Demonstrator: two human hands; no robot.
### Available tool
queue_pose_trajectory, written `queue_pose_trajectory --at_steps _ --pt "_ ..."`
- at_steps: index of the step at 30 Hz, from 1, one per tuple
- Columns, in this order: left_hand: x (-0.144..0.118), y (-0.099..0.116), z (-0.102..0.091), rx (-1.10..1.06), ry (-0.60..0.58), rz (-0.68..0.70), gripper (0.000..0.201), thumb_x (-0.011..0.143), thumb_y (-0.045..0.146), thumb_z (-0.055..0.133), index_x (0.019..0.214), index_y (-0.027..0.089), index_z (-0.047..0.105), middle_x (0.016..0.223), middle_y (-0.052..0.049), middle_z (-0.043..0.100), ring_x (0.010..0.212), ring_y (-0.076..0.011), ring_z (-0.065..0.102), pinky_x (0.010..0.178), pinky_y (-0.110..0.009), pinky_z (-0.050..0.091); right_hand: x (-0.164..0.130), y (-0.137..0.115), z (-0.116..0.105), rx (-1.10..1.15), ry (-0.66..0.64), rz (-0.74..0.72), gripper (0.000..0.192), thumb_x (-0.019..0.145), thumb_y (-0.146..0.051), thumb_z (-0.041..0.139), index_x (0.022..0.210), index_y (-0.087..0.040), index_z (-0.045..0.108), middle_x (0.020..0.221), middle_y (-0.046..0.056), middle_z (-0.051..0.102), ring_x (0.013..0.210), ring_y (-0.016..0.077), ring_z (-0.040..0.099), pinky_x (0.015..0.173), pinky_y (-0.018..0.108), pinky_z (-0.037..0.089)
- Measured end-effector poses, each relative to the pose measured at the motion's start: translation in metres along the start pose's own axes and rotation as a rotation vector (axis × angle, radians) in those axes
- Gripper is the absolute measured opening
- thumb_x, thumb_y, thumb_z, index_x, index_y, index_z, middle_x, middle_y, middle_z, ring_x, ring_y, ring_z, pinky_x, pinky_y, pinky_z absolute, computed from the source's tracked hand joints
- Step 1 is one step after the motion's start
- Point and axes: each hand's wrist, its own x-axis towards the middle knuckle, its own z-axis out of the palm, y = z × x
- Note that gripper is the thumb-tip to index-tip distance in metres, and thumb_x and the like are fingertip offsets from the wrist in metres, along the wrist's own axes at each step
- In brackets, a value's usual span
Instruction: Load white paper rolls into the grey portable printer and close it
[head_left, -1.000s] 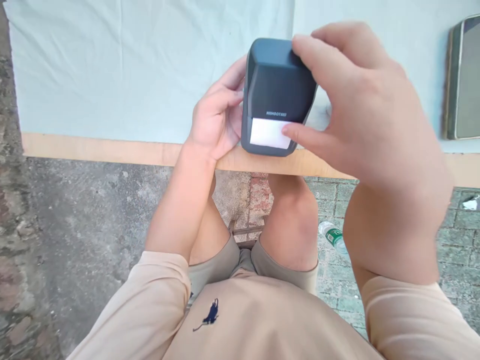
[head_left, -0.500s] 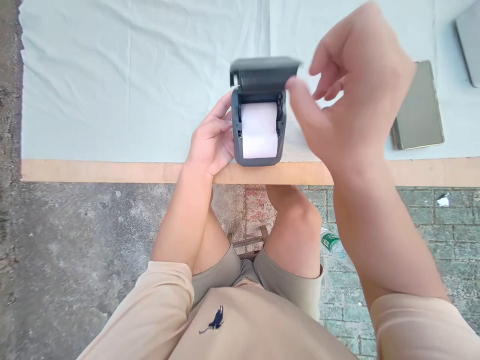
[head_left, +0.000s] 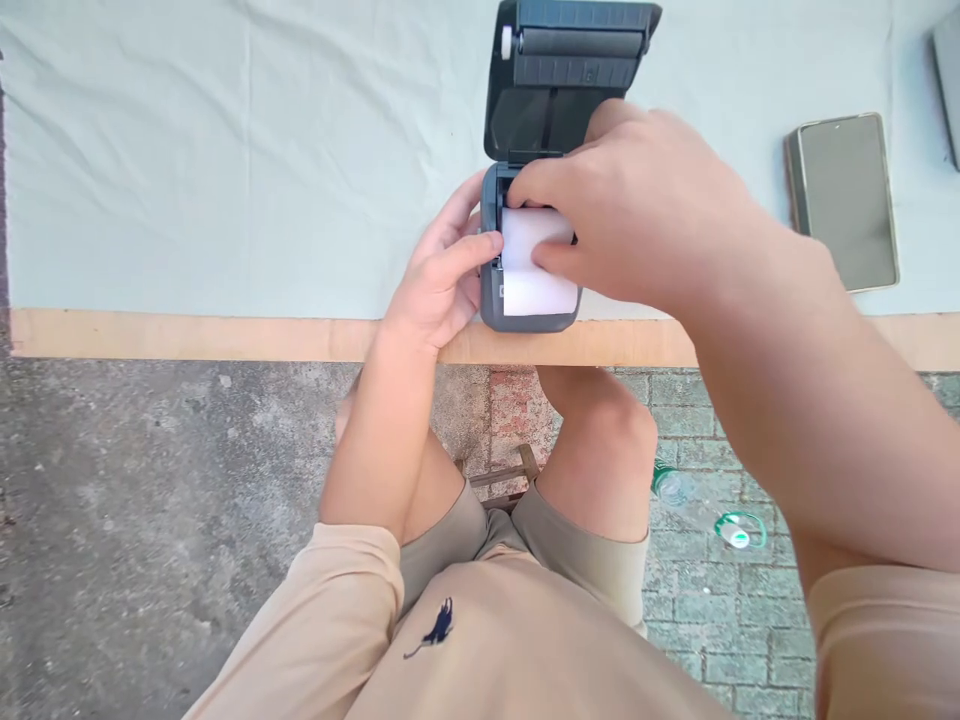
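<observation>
A small dark grey label printer point(head_left: 532, 323) rests near the front edge of the table with its lid point(head_left: 517, 120) swung up and back. A black roller shows under the lid. White paper from a paper roll point(head_left: 536, 293) lies in the printer's compartment, its loose end over the front. My left hand point(head_left: 439, 285) grips the printer's left side, thumb on the rim by the paper. From the right, my right hand point(head_left: 637, 205) reaches in, with the index finger behind the roll and the thumb pressed on its front. Part of the printer's right side is hidden by that hand.
To the right, a phone point(head_left: 847, 205) lies on what looks like a box. A grey device's corner point(head_left: 951, 90) shows at the far right. Pale cloth point(head_left: 225, 180) covers the table up to its wooden edge point(head_left: 187, 337). A plastic bottle point(head_left: 675, 488) lies on the paving below.
The lid has swung from partly raised to fully back. My right hand has left the lid and come down left onto the paper roll. My left thumb now lies on the printer's rim.
</observation>
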Motion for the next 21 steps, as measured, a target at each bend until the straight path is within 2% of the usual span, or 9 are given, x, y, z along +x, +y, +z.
queue_pose_trajectory --at_steps 5,7,9,11,12,14,16,18,21 --pt "0.000 0.000 -0.001 0.018 0.018 -0.017 0.040 0.077 0.029 0.061 0.116 0.032 0.054 0.108 0.001 0.063 0.116 -0.0265 0.058 0.085 -0.035 0.052 0.005 -0.003 -0.006 0.038 0.021 0.032 0.035 0.069 -0.016 0.054 0.102 -0.024 0.060 0.086 0.007 0.062 0.094 0.0299 0.056 0.069 0.038 0.038" --pt "-0.001 0.002 0.000 0.018 0.009 -0.029 0.039 0.078 0.029 0.062 0.116 0.032 0.054 0.111 0.001 0.063 0.114 -0.0265 0.059 0.088 -0.037 0.051 -0.009 -0.001 -0.012 0.183 0.088 0.050 0.039 0.066 -0.019 0.056 0.104 -0.025 0.062 0.092 0.004 0.065 0.091 0.0271 0.056 0.073 0.039 0.040" --pt "-0.001 0.003 0.000 0.014 0.001 -0.034 0.038 0.078 0.027 0.061 0.116 0.031 0.054 0.112 0.001 0.064 0.111 -0.0253 0.060 0.088 -0.036 0.051 -0.031 0.006 -0.013 0.450 0.241 0.104 0.038 0.065 -0.024 0.057 0.102 -0.026 0.065 0.096 0.002 0.066 0.084 0.0221 0.057 0.072 0.037 0.042" --pt "-0.001 0.002 -0.001 0.017 0.000 -0.028 0.039 0.078 0.028 0.062 0.116 0.031 0.054 0.111 0.002 0.064 0.110 -0.0244 0.061 0.087 -0.035 0.052 -0.056 0.018 -0.003 0.850 0.430 0.238 0.041 0.065 -0.024 0.054 0.104 -0.029 0.065 0.101 0.003 0.065 0.083 0.0215 0.057 0.065 0.035 0.041" --pt "-0.001 0.002 -0.002 0.022 0.001 -0.025 0.040 0.078 0.030 0.062 0.117 0.031 0.053 0.110 0.002 0.064 0.111 -0.0244 0.061 0.086 -0.035 0.053 -0.067 0.025 0.006 1.077 0.594 0.314 0.043 0.063 -0.024 0.050 0.103 -0.031 0.064 0.101 0.004 0.063 0.083 0.0219 0.057 0.061 0.035 0.039" --pt "-0.001 0.000 -0.002 0.036 0.012 -0.019 0.041 0.079 0.034 0.062 0.118 0.032 0.053 0.108 0.002 0.064 0.115 -0.0247 0.059 0.086 -0.035 0.054 -0.085 0.038 0.030 1.424 0.760 0.402 0.039 0.049 -0.021 0.047 0.084 -0.030 0.062 0.092 0.003 0.059 0.076 0.0206 0.055 0.053 0.033 0.037" --pt "-0.001 -0.001 -0.002 0.054 0.025 -0.003 0.040 0.079 0.038 0.062 0.118 0.032 0.053 0.106 0.002 0.065 0.118 -0.0252 0.058 0.086 -0.035 0.055 -0.098 0.045 0.051 1.567 0.859 0.552 0.041 0.042 -0.015 0.046 0.079 -0.028 0.059 0.083 0.001 0.055 0.068 0.0168 0.052 0.046 0.028 0.030" --pt "-0.001 -0.001 -0.002 0.076 0.026 0.001 0.041 0.079 0.041 0.063 0.117 0.032 0.054 0.107 0.001 0.065 0.120 -0.0259 0.057 0.089 -0.036 0.054 -0.107 0.047 0.064 1.615 0.865 0.672 0.042 0.041 -0.012 0.047 0.080 -0.026 0.058 0.079 -0.001 0.053 0.065 0.0145 0.052 0.045 0.025 0.024" --pt "-0.001 0.000 0.000 0.091 0.030 0.004 0.041 0.078 0.042 0.064 0.117 0.031 0.054 0.107 0.001 0.065 0.122 -0.0265 0.056 0.091 -0.037 0.054 -0.114 0.048 0.068 1.570 0.873 0.723 0.036 0.048 -0.014 0.052 0.082 -0.025 0.057 0.079 -0.001 0.055 0.066 0.0128 0.053 0.048 0.025 0.025"
